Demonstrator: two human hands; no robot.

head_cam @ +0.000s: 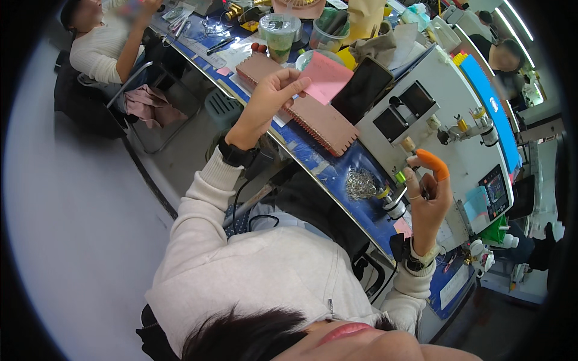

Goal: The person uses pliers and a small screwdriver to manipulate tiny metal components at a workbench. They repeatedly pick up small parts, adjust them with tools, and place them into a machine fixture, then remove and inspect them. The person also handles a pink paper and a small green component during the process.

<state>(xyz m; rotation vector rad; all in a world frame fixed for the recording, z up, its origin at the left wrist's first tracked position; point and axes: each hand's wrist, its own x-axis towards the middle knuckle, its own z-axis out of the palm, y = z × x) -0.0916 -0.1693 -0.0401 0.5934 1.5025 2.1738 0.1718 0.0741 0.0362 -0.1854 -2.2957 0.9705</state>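
Note:
My left hand (276,101) holds a pink paper slip (326,77) by its near corner, between thumb and fingers. Below the slip, a long pinkish-brown box-like block (323,128) with notched edges lies on the blue bench top. My right hand (428,194), an orange finger cot (434,163) on its index finger, is raised in front of a white bench machine (456,176). A small dark object (424,192) shows within its curled fingers; its kind is unclear. Nearby are a pile of small metal pieces (360,184) and a metal spindle fitting (392,204).
The machine carries a control screen (495,188) and an upper spindle fitting (478,128). A dark tablet-like panel (362,88) leans beside it. Farther along stand a lidded drink cup (279,39) and a plastic tub (330,34). A seated co-worker (106,49) is at far left.

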